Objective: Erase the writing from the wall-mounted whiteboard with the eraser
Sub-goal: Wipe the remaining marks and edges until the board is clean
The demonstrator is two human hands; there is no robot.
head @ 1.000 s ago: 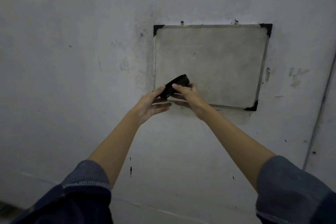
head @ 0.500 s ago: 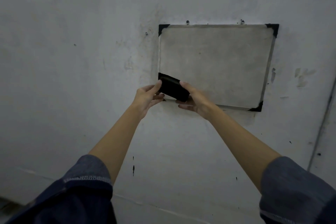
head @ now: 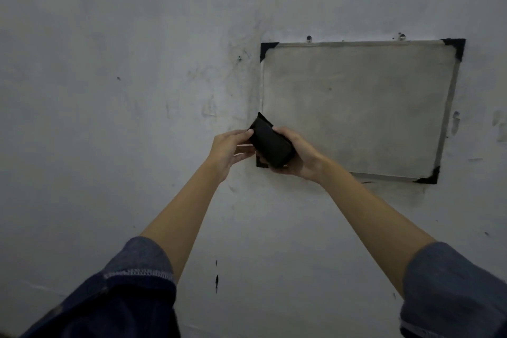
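Observation:
A small whiteboard (head: 354,107) with black corner caps hangs on the wall at the upper right; its surface is grey and smudged, with no legible writing. A black eraser (head: 270,143) is held in front of the board's lower left corner. My right hand (head: 300,155) cups it from below and the right, fingers curled around it. My left hand (head: 229,149) pinches its left end with thumb and fingertips. The board's lower left corner cap is mostly hidden behind the eraser.
The grey wall (head: 123,90) around the board carries smudges and dark marks, most beside the board's left edge. Two small screws (head: 309,38) sit above the board's top rail. Blue sleeves cover both upper arms at the bottom.
The eraser has turned in my hands from a thin edge-on strip to its broad black face, tilted with one end up left. The view has shifted, so the board sits further right.

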